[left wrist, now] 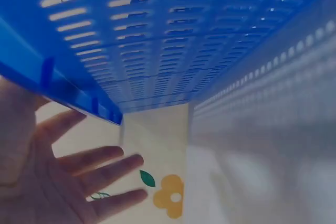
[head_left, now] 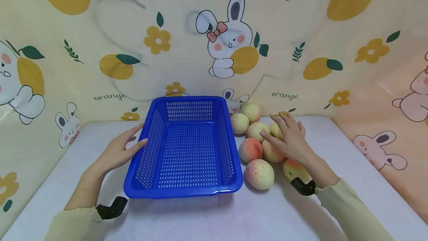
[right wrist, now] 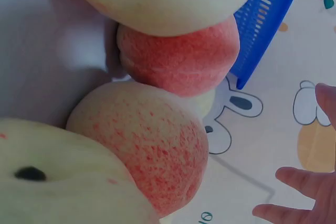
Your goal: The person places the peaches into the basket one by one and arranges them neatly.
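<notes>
A blue plastic basket (head_left: 187,192) with perforated walls stands on the white table, nothing inside it. My left hand (head_left: 117,151) is at its left rim, fingers spread; in the left wrist view the left hand (left wrist: 68,177) shows straight fingers beside the basket wall (left wrist: 157,51). To the basket's right lie several peaches, among them a red one (head_left: 250,150) and a pale speckled one (head_left: 259,174). My right hand (head_left: 289,138) hovers over the back of this group with fingers extended. The right wrist view shows the right hand (right wrist: 310,192) apart from the speckled peach (right wrist: 147,145).
Behind the white table (head_left: 174,222) hangs a cloth (head_left: 200,84) printed with rabbits, oranges and flowers. One peach (head_left: 294,170) lies under the right wrist, partly covered by a black wrist strap piece (head_left: 302,186). Another black piece (head_left: 112,208) sits at the left wrist.
</notes>
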Tool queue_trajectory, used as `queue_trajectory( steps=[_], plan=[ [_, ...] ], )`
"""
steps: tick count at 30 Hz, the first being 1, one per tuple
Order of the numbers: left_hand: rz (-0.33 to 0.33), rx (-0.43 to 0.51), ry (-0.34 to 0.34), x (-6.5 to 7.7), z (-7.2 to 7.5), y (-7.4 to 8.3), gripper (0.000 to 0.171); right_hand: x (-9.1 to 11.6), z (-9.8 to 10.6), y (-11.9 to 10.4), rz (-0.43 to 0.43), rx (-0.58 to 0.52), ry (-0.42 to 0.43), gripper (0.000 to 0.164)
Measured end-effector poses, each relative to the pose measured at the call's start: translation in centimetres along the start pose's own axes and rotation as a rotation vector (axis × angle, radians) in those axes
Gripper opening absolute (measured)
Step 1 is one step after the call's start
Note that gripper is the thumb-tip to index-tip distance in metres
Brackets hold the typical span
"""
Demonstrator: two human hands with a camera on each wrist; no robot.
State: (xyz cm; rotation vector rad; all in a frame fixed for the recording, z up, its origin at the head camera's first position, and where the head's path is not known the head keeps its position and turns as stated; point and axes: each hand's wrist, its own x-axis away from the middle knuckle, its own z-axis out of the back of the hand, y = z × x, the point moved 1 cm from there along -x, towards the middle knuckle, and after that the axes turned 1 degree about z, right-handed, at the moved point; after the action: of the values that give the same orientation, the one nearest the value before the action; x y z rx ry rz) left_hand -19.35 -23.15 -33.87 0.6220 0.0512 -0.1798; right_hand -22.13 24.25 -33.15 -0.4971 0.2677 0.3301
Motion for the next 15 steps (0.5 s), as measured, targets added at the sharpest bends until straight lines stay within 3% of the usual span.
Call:
queue_trajectory(
  steps=[11,15],
  plan=[
    [0.097,0.174,-0.098,-0.2,-0.5,-1.4,0.07,0.9,0.0,-0.4,-0.007,-0.116,0.057,0.058],
    [0.116,0.278,-0.134,0.0,-0.6,-2.3,0.069,0.8,-0.3,-0.6,-0.117,-0.163,0.028,0.06]
  ],
)
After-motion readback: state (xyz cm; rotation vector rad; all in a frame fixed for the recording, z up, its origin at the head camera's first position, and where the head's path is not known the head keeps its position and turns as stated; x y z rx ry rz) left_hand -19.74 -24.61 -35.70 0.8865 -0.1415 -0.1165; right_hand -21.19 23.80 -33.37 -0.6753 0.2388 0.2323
